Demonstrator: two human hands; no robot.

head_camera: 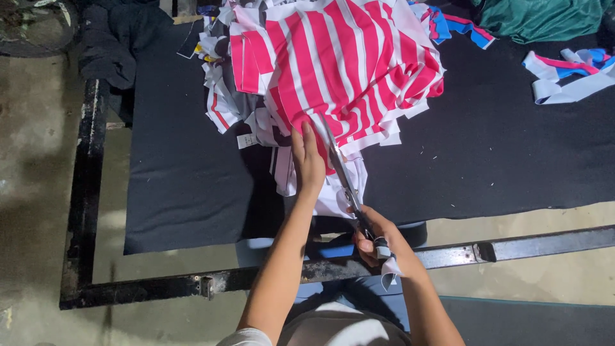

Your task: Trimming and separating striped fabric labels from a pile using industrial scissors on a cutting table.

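A pile of pink-and-white striped fabric pieces point(346, 64) lies on a black cloth-covered table point(500, 154). My left hand point(307, 160) rests flat on the near edge of the pile, fingers together, pressing the cloth down. My right hand point(378, 240) grips the handles of long metal scissors point(339, 170), whose blades reach up into the striped fabric just right of my left hand. A strip of white tape or cloth wraps one right finger.
Loose white, blue and pink strips point(570, 74) lie at the table's right. Green cloth point(544, 19) sits at the back right, dark cloth point(112, 38) at the back left. A black metal frame point(86, 192) borders the table over a concrete floor.
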